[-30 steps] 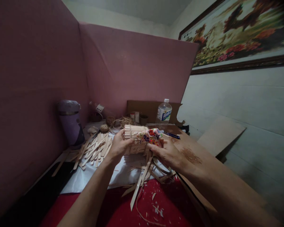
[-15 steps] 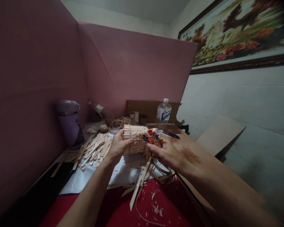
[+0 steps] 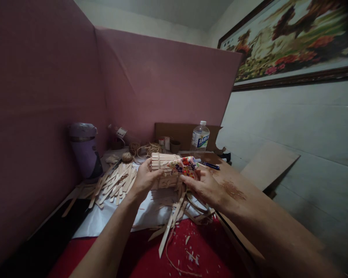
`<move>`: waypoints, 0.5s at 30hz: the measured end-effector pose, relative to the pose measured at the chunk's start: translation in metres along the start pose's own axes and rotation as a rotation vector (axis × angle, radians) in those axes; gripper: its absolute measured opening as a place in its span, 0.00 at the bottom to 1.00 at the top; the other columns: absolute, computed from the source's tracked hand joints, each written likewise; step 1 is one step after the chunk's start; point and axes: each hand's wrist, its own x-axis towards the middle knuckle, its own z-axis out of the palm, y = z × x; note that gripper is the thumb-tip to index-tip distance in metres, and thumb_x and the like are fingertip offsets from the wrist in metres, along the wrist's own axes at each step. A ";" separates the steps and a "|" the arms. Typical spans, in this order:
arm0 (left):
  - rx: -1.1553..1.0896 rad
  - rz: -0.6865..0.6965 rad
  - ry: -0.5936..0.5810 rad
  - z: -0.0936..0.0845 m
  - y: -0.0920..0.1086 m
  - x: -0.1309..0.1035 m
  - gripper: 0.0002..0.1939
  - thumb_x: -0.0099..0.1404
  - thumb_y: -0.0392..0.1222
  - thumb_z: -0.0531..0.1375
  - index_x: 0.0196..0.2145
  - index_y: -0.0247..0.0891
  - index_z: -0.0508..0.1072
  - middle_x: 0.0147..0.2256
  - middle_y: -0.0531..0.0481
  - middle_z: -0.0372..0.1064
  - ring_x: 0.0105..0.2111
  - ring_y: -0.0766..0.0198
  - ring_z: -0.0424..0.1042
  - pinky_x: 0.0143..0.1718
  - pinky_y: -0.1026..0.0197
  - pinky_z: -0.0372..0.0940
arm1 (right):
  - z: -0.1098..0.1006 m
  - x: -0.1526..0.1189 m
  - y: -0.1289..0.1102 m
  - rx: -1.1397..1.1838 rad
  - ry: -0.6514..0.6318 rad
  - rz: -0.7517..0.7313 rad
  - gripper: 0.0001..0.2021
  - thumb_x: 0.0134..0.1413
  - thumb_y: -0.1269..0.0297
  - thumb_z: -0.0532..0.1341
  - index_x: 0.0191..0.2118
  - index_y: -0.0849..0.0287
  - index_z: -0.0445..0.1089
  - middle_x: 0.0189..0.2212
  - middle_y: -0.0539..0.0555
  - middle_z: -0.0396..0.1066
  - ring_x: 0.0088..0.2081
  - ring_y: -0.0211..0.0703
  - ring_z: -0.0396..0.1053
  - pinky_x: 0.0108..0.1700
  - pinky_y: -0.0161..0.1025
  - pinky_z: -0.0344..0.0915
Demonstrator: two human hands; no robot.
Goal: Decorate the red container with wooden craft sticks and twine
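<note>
A small structure of pale wooden craft sticks (image 3: 163,157), with twine across its top, is held up in front of me. My left hand (image 3: 146,177) grips its left end, thumb toward me and fingers behind. A brightly flower-patterned piece (image 3: 184,166), maybe fabric, covers the structure's right part. My right hand (image 3: 204,186) closes on that piece's right side, its thumb pressing the front; the other fingers are mostly hidden. Under the right hand lie a tape roll (image 3: 198,204) and several loose craft sticks (image 3: 171,224).
A pile of craft sticks (image 3: 118,183) lies left, beside a purple tumbler (image 3: 85,150). Twine balls (image 3: 127,157) sit farther back. A clear bottle (image 3: 200,139) and a blue pen (image 3: 210,166) are at the right. Wood scraps litter the red cloth (image 3: 208,247).
Both hands keep their hold on the stick structure and the patterned piece. The patterned piece has shifted very slightly; little else differs.
</note>
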 end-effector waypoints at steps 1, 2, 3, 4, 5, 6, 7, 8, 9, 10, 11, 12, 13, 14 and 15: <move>0.004 0.002 0.002 0.000 0.000 0.000 0.22 0.41 0.33 0.66 0.38 0.32 0.72 0.36 0.44 0.75 0.36 0.56 0.73 0.39 0.56 0.66 | 0.000 0.000 0.000 0.002 0.010 0.009 0.13 0.51 0.57 0.60 0.37 0.60 0.73 0.33 0.55 0.75 0.34 0.46 0.70 0.37 0.41 0.67; 0.012 0.003 0.004 0.000 0.000 0.000 0.22 0.41 0.33 0.66 0.38 0.32 0.72 0.35 0.44 0.75 0.35 0.56 0.73 0.39 0.56 0.66 | 0.000 0.000 -0.001 0.002 0.017 0.016 0.13 0.50 0.56 0.61 0.35 0.60 0.73 0.31 0.54 0.74 0.33 0.46 0.70 0.36 0.41 0.67; 0.023 0.004 0.007 0.000 0.000 0.000 0.22 0.41 0.33 0.66 0.38 0.32 0.72 0.34 0.44 0.75 0.35 0.57 0.73 0.38 0.57 0.66 | 0.000 -0.001 -0.004 0.002 0.020 0.020 0.13 0.50 0.55 0.61 0.34 0.60 0.73 0.28 0.53 0.74 0.32 0.46 0.70 0.35 0.41 0.67; 0.035 0.005 0.011 0.000 0.000 0.000 0.22 0.41 0.33 0.66 0.38 0.32 0.72 0.34 0.45 0.75 0.34 0.57 0.73 0.37 0.57 0.66 | 0.000 -0.002 -0.007 0.000 0.022 0.022 0.13 0.49 0.54 0.61 0.33 0.60 0.73 0.26 0.53 0.73 0.30 0.45 0.69 0.33 0.40 0.66; 0.045 0.003 0.016 -0.001 0.000 0.000 0.22 0.41 0.34 0.66 0.37 0.32 0.72 0.33 0.45 0.75 0.33 0.58 0.72 0.36 0.58 0.66 | -0.001 -0.003 -0.011 -0.004 0.023 0.024 0.13 0.49 0.54 0.61 0.32 0.60 0.73 0.24 0.52 0.72 0.28 0.44 0.68 0.31 0.39 0.66; 0.050 0.000 0.021 -0.001 -0.001 0.001 0.22 0.40 0.34 0.67 0.37 0.32 0.72 0.33 0.45 0.75 0.32 0.59 0.72 0.36 0.58 0.65 | -0.001 -0.004 -0.015 -0.005 0.029 0.026 0.13 0.49 0.53 0.61 0.31 0.59 0.72 0.22 0.51 0.70 0.26 0.42 0.67 0.28 0.38 0.64; 0.049 -0.003 0.024 -0.001 -0.001 0.001 0.22 0.40 0.34 0.67 0.37 0.32 0.72 0.33 0.45 0.75 0.32 0.59 0.72 0.36 0.58 0.65 | -0.002 -0.006 -0.019 -0.004 0.039 0.033 0.13 0.48 0.53 0.62 0.29 0.59 0.71 0.20 0.50 0.68 0.23 0.40 0.64 0.25 0.37 0.62; 0.045 -0.005 0.028 -0.001 -0.001 0.001 0.22 0.40 0.34 0.66 0.37 0.32 0.72 0.34 0.45 0.75 0.32 0.59 0.72 0.37 0.57 0.65 | -0.004 -0.007 -0.022 -0.002 0.055 0.044 0.14 0.49 0.52 0.61 0.27 0.59 0.69 0.17 0.48 0.65 0.20 0.37 0.61 0.22 0.35 0.59; 0.039 -0.006 0.031 -0.001 -0.001 0.001 0.22 0.40 0.34 0.66 0.37 0.32 0.72 0.34 0.45 0.75 0.33 0.58 0.72 0.38 0.57 0.65 | -0.008 -0.007 -0.024 0.001 0.083 0.053 0.15 0.49 0.51 0.61 0.25 0.58 0.67 0.15 0.47 0.62 0.17 0.35 0.58 0.19 0.34 0.56; 0.032 -0.007 0.032 -0.001 -0.001 0.001 0.22 0.40 0.34 0.66 0.38 0.32 0.72 0.34 0.45 0.75 0.34 0.58 0.72 0.38 0.57 0.65 | -0.014 -0.007 -0.024 0.002 0.117 0.057 0.17 0.49 0.49 0.60 0.23 0.58 0.65 0.14 0.46 0.59 0.15 0.33 0.55 0.17 0.33 0.52; 0.024 -0.006 0.032 0.000 -0.001 0.001 0.22 0.40 0.33 0.66 0.38 0.32 0.72 0.34 0.45 0.75 0.35 0.57 0.72 0.39 0.56 0.65 | -0.022 -0.007 -0.023 -0.004 0.150 0.056 0.18 0.49 0.48 0.60 0.22 0.58 0.62 0.14 0.45 0.57 0.14 0.31 0.53 0.16 0.32 0.50; 0.021 -0.004 0.033 0.000 -0.001 0.001 0.22 0.40 0.32 0.66 0.38 0.32 0.72 0.33 0.45 0.75 0.35 0.57 0.73 0.39 0.57 0.65 | -0.032 -0.007 -0.019 -0.019 0.201 0.044 0.19 0.49 0.47 0.60 0.21 0.58 0.61 0.14 0.45 0.57 0.14 0.31 0.52 0.15 0.32 0.50; 0.022 -0.001 0.035 0.000 -0.001 0.001 0.22 0.40 0.32 0.65 0.37 0.32 0.72 0.33 0.46 0.75 0.35 0.57 0.73 0.39 0.57 0.65 | -0.044 -0.007 -0.014 -0.052 0.214 0.031 0.20 0.49 0.45 0.59 0.22 0.58 0.61 0.15 0.45 0.58 0.14 0.31 0.53 0.15 0.32 0.51; 0.023 0.004 0.038 0.000 -0.001 0.001 0.22 0.40 0.31 0.65 0.37 0.32 0.71 0.32 0.46 0.75 0.34 0.57 0.73 0.38 0.57 0.65 | -0.056 -0.007 -0.008 -0.096 0.218 0.028 0.20 0.48 0.45 0.59 0.24 0.58 0.62 0.18 0.47 0.61 0.16 0.32 0.55 0.17 0.32 0.54; 0.026 0.009 0.044 -0.001 -0.002 0.001 0.22 0.40 0.31 0.64 0.37 0.32 0.71 0.32 0.46 0.75 0.34 0.57 0.73 0.38 0.57 0.65 | -0.069 -0.008 0.000 -0.139 0.228 0.040 0.20 0.48 0.44 0.59 0.25 0.58 0.63 0.18 0.47 0.62 0.17 0.33 0.57 0.18 0.33 0.57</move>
